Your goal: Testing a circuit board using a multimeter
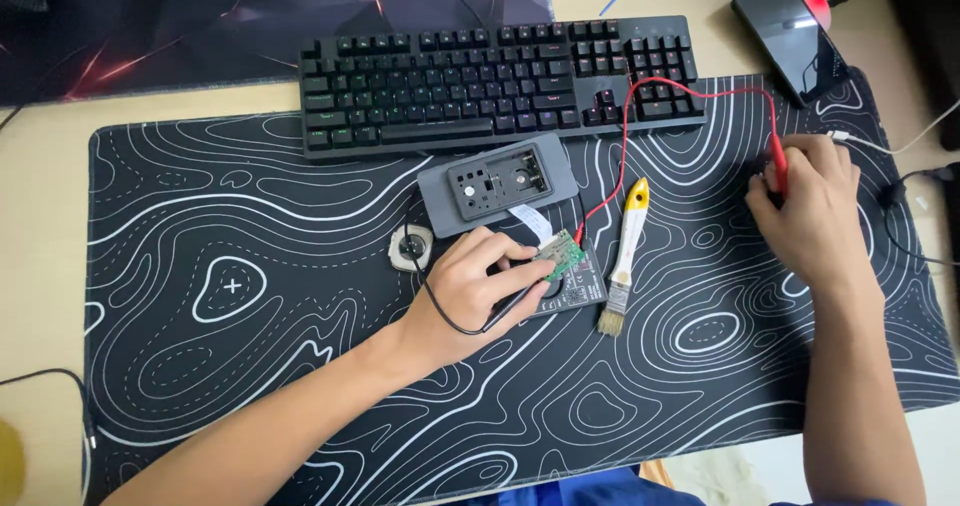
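Observation:
My left hand [478, 291] rests on the black patterned desk mat [250, 366] and grips a black probe, its tip on a small green circuit board [566, 253]. The board lies on a dark device body [580, 288], joined by a white ribbon cable [530, 222] to a grey case half [497, 183] behind it. My right hand [810, 206] is far to the right, closed on a red probe [778, 161] whose red wire [625, 136] loops back toward the board. A black wire [435, 301] curls under my left hand.
A black keyboard [495, 81] lies along the mat's far edge. A small brush [622, 261] with a yellow-and-white handle lies right of the board. A round grey part [410, 247] sits left of it. A dark phone [790, 34] lies at the back right, cables beyond.

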